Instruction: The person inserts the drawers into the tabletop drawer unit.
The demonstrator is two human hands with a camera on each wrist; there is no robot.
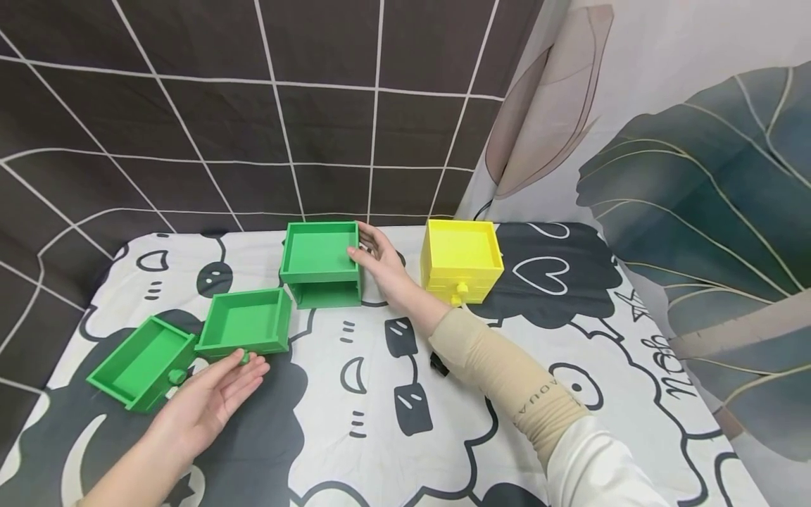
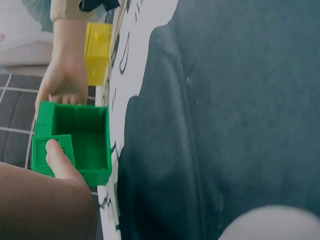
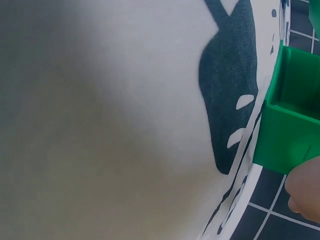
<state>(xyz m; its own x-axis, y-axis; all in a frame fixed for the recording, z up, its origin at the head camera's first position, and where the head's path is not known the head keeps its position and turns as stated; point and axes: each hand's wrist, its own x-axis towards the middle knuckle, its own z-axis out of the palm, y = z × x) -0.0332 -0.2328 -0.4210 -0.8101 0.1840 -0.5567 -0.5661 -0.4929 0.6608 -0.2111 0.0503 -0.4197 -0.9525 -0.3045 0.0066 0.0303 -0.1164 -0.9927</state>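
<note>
A green drawer cabinet point(image 1: 319, 264) with an open top tray stands at the back of the table. My right hand point(image 1: 367, 246) rests against its right side with the fingers straight; the right wrist view shows a cabinet corner point(image 3: 292, 125) and one fingertip point(image 3: 305, 197). Two green drawers lie out on the cloth: one point(image 1: 247, 322) just in front of the cabinet, another point(image 1: 142, 361) further left. My left hand point(image 1: 243, 372) lies palm up, fingers straight, touching the nearer drawer's front by its knob. In the left wrist view my thumb point(image 2: 57, 157) overlaps that drawer point(image 2: 85, 142).
A yellow drawer cabinet point(image 1: 461, 260) with a front knob stands right of my right hand, also visible as the yellow cabinet point(image 2: 97, 52). The table has a black-and-white cartoon cloth point(image 1: 380, 394). A dark grid backdrop rises behind, a leaf-print curtain at the right.
</note>
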